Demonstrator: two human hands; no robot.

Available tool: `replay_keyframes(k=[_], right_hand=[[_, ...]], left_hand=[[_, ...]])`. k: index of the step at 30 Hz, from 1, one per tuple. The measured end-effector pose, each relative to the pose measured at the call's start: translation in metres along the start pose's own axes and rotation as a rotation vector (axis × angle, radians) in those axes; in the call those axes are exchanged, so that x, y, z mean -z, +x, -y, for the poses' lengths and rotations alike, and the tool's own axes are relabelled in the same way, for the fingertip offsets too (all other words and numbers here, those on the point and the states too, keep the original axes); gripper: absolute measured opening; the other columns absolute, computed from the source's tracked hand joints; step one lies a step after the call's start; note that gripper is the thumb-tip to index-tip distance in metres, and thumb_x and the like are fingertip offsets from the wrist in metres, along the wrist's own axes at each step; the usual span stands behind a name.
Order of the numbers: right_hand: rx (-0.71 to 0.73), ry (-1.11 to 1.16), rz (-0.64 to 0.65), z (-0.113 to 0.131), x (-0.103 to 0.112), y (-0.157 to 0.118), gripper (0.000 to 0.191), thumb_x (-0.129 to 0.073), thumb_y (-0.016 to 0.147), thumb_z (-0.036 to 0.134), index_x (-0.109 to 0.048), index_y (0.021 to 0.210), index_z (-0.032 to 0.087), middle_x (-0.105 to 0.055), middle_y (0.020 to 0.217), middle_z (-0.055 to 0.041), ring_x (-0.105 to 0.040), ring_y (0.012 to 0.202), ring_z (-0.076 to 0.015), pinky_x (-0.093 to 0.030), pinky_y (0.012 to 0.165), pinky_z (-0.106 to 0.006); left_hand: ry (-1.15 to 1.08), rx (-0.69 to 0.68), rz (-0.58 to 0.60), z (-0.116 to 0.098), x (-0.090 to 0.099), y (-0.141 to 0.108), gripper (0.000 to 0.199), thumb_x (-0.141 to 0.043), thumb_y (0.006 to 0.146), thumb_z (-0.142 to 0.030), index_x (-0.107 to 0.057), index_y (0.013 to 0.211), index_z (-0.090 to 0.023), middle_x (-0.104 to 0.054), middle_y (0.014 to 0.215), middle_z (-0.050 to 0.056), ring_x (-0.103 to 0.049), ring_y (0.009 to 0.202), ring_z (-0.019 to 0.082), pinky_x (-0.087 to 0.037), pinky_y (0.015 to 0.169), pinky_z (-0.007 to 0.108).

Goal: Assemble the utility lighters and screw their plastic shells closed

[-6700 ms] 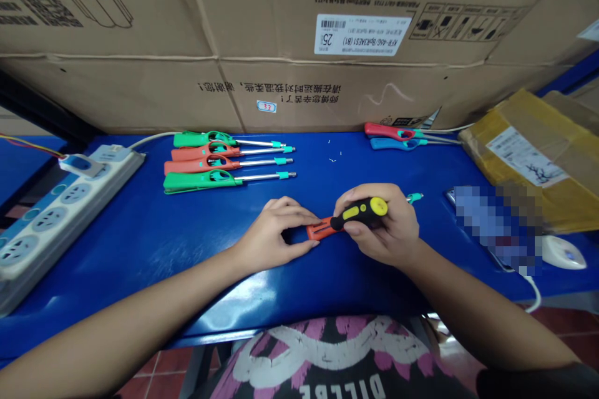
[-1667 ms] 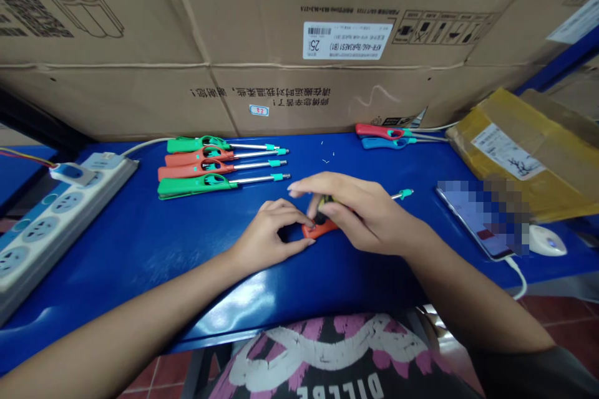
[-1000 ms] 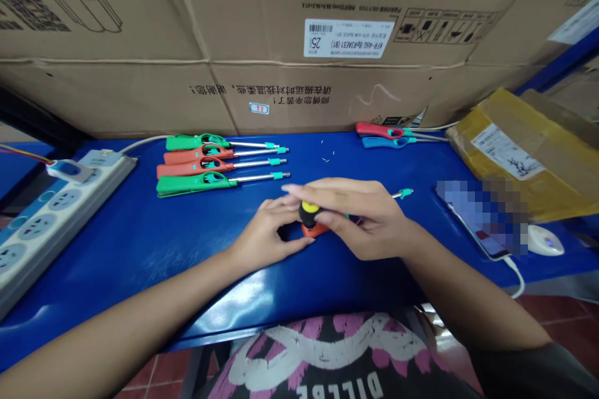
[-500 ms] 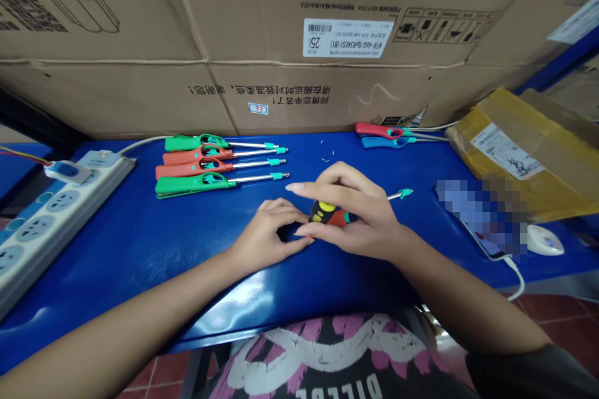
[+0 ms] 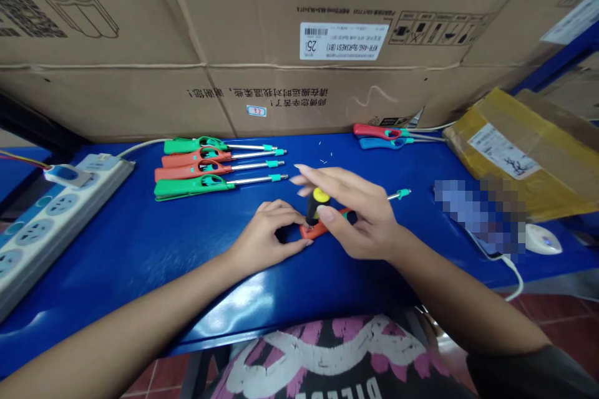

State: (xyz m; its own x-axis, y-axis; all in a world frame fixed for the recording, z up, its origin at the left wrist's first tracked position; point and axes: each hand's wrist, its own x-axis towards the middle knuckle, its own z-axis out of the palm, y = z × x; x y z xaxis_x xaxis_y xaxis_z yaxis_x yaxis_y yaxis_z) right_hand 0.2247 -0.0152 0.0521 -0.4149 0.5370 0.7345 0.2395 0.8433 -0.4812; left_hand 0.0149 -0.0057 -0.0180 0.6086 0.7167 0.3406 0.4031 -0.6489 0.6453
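An orange lighter [image 5: 320, 229] lies on the blue table, its metal tube pointing right. My left hand [image 5: 271, 232] pinches its handle end between thumb and fingers. Upright over that same end stands a short black and yellow screwdriver [image 5: 317, 204]. Around the screwdriver's right side is my right hand [image 5: 358, 209], thumb against the grip and fingers stretched out; part of the lighter is hidden beneath it. At the left, two green lighters [image 5: 194, 186] and two orange ones [image 5: 193, 169] lie in a row.
A power strip [image 5: 60, 212] runs along the left. Behind, a red lighter [image 5: 377, 131] and a blue lighter [image 5: 384, 143] lie near a yellow-taped box [image 5: 496, 156]. A blurred phone [image 5: 477, 218] and a white mouse-like device [image 5: 543, 239] are at right. Small white bits lie mid-table.
The screwdriver, tilted before, now stands upright on the lighter's end. My right hand's fingers have spread away from it and its thumb has moved up. My left hand stays put.
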Motion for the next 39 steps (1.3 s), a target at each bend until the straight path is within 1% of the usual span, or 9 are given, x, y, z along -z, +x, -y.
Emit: replay_keyframes(k=[5, 7, 10, 15, 19, 23, 28, 34, 39], right_hand=[[-0.057, 0.189, 0.109, 0.002, -0.004, -0.004, 0.053, -0.043, 0.093, 0.001, -0.059, 0.140, 0.019, -0.071, 0.095, -0.0023, -0.066, 0.083, -0.0108, -0.058, 0.076, -0.025], [-0.048, 0.230, 0.183, 0.004, -0.008, -0.005, 0.055, -0.040, 0.087, -0.002, -0.062, 0.134, 0.017, -0.070, 0.098, -0.0045, -0.066, 0.090, -0.0126, -0.058, 0.080, -0.028], [0.017, 0.312, 0.468, 0.010, -0.011, -0.006, 0.051, -0.040, 0.076, -0.002, -0.069, 0.114, 0.018, -0.074, 0.109, -0.0056, -0.068, 0.105, -0.0162, -0.056, 0.097, -0.034], [0.022, 0.385, 0.896, 0.015, -0.005, -0.008, 0.050, -0.045, 0.064, -0.004, -0.069, 0.096, 0.028, -0.078, 0.107, 0.0065, -0.072, 0.096, -0.0137, -0.054, 0.101, -0.026], [0.026, 0.373, 0.983, 0.009, 0.006, -0.008, 0.055, -0.046, 0.062, -0.006, -0.069, 0.099, 0.027, -0.077, 0.118, 0.0084, -0.070, 0.105, -0.0146, -0.048, 0.109, -0.029], [-0.027, 0.392, 1.027, 0.007, 0.011, -0.006, 0.048, -0.052, 0.071, -0.007, -0.067, 0.101, 0.027, -0.079, 0.106, 0.0081, -0.070, 0.106, -0.0138, -0.044, 0.113, -0.028], [-0.140, 0.446, 0.838, 0.008, 0.012, -0.003, 0.040, -0.056, 0.085, -0.002, -0.065, 0.114, 0.024, -0.075, 0.111, -0.0004, -0.070, 0.110, -0.0163, -0.052, 0.106, -0.030], [-0.288, 0.556, 0.003, 0.001, 0.005, -0.007, 0.049, -0.059, 0.097, 0.009, -0.047, 0.138, 0.032, -0.064, 0.122, -0.0045, -0.068, 0.114, -0.0190, -0.061, 0.096, -0.040], [-0.263, 0.601, -0.101, -0.007, -0.008, -0.011, 0.048, -0.055, 0.099, 0.012, -0.042, 0.139, 0.036, -0.060, 0.110, -0.0019, -0.069, 0.106, -0.0186, -0.061, 0.098, -0.047]], left_hand=[[-0.058, 0.008, -0.001, 0.001, 0.000, -0.001, 0.013, -0.073, 0.086, -0.027, -0.074, 0.098, -0.023, -0.077, 0.094, 0.003, -0.068, 0.096, 0.024, -0.047, 0.087, 0.040], [-0.058, 0.010, 0.005, 0.001, 0.000, -0.001, 0.008, -0.072, 0.087, -0.028, -0.074, 0.093, -0.023, -0.076, 0.088, 0.002, -0.067, 0.092, 0.024, -0.046, 0.085, 0.039], [-0.047, 0.002, 0.013, 0.001, 0.000, -0.001, 0.012, -0.073, 0.089, -0.034, -0.075, 0.094, -0.024, -0.078, 0.093, 0.002, -0.067, 0.093, 0.024, -0.044, 0.085, 0.040], [-0.067, 0.007, 0.032, -0.001, 0.001, 0.000, 0.017, -0.080, 0.087, -0.031, -0.074, 0.102, -0.026, -0.080, 0.104, 0.000, -0.067, 0.098, 0.022, -0.042, 0.090, 0.040], [-0.070, 0.012, 0.032, -0.001, 0.001, 0.000, 0.018, -0.080, 0.085, -0.024, -0.073, 0.102, -0.026, -0.080, 0.104, -0.001, -0.067, 0.098, 0.021, -0.042, 0.091, 0.040], [-0.068, 0.014, 0.035, 0.000, 0.002, 0.000, 0.021, -0.081, 0.084, -0.025, -0.073, 0.104, -0.025, -0.079, 0.105, 0.000, -0.067, 0.099, 0.022, -0.043, 0.091, 0.041], [-0.070, 0.018, 0.021, 0.001, 0.001, 0.000, 0.030, -0.078, 0.086, -0.032, -0.071, 0.114, -0.024, -0.078, 0.103, 0.003, -0.068, 0.096, 0.023, -0.046, 0.088, 0.040], [-0.040, 0.035, -0.003, 0.001, 0.000, -0.001, 0.034, -0.080, 0.084, -0.033, -0.071, 0.115, -0.024, -0.078, 0.105, 0.004, -0.069, 0.096, 0.025, -0.048, 0.089, 0.042], [-0.041, 0.059, 0.030, 0.000, 0.001, -0.001, 0.036, -0.081, 0.084, -0.033, -0.071, 0.117, -0.025, -0.078, 0.112, 0.004, -0.069, 0.101, 0.025, -0.048, 0.094, 0.043]])
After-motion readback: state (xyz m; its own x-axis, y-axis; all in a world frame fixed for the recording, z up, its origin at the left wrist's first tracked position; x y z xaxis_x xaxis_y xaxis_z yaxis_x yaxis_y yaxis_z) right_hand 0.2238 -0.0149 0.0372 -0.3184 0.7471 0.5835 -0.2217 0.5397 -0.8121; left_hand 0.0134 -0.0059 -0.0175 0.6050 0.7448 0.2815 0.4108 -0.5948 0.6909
